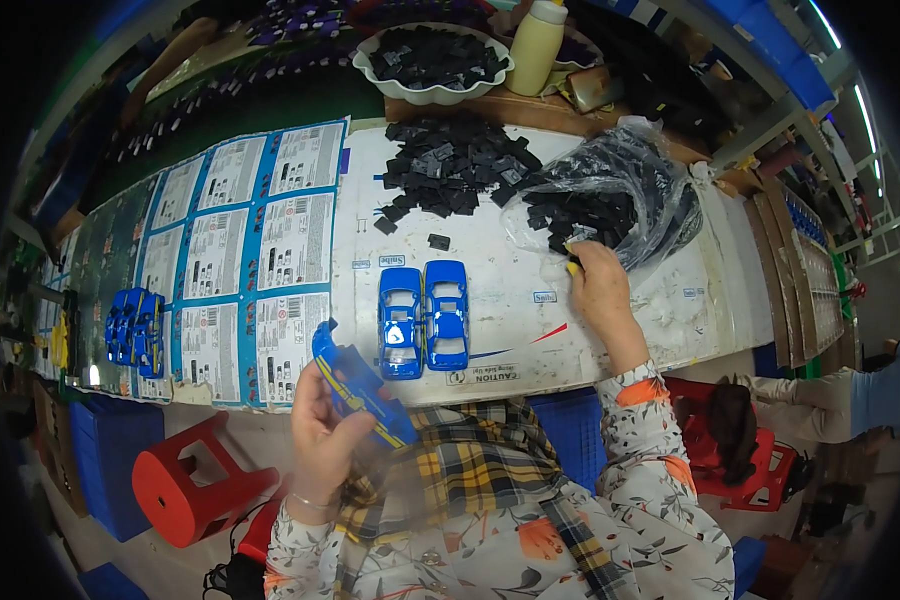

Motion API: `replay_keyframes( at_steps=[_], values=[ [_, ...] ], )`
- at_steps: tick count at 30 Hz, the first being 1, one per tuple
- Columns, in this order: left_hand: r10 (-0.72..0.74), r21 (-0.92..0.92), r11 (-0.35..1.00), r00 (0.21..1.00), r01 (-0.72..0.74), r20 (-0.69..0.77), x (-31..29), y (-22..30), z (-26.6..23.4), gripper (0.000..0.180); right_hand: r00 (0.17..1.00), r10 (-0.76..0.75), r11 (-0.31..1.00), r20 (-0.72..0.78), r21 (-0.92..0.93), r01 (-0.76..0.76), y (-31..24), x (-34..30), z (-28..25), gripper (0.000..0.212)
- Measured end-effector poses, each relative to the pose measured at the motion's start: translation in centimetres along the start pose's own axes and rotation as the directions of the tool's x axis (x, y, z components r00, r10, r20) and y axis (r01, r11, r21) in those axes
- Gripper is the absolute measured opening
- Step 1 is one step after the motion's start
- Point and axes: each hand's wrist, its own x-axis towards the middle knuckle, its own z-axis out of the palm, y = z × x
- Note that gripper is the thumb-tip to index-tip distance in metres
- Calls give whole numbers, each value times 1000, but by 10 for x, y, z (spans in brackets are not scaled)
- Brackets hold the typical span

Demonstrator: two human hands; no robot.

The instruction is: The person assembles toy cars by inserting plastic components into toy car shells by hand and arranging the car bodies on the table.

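My left hand (pixel 332 435) is closed around a blue toy car body (pixel 353 378) with a yellow stripe along its side, held tilted over the table's near edge. At the mouth of a clear plastic bag (pixel 660 195) filled with small black plastic parts (pixel 590 217), my right hand (pixel 602 285) has its fingers pinched together. A bit of yellow shows at those fingertips; what they hold is hidden. Two more blue toy car bodies (pixel 401 325) lie side by side between my hands. Beyond them is a loose heap of black plastic parts (pixel 450 165), with one part (pixel 439 242) lying apart.
Printed card sheets (pixel 215 240) cover the table's left side, with several blue car bodies (pixel 135 332) at their edge. At the back stand a white scalloped bowl (pixel 435 94) of black parts and a pale yellow bottle (pixel 537 50). Red stools (pixel 185 490) are below the table.
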Motion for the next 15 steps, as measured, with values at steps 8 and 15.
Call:
replay_keyframes(
  at_steps=[8,15],
  values=[
    [-13,18,1000,1000,13,-22,-1,1,4,59,958,271,962,94,6,-272,9,-20,-28,24],
    [-21,44,999,1000,21,-11,-1,1,8,57,959,232,970,161,-111,-216,7,-18,-24,25]
  ],
)
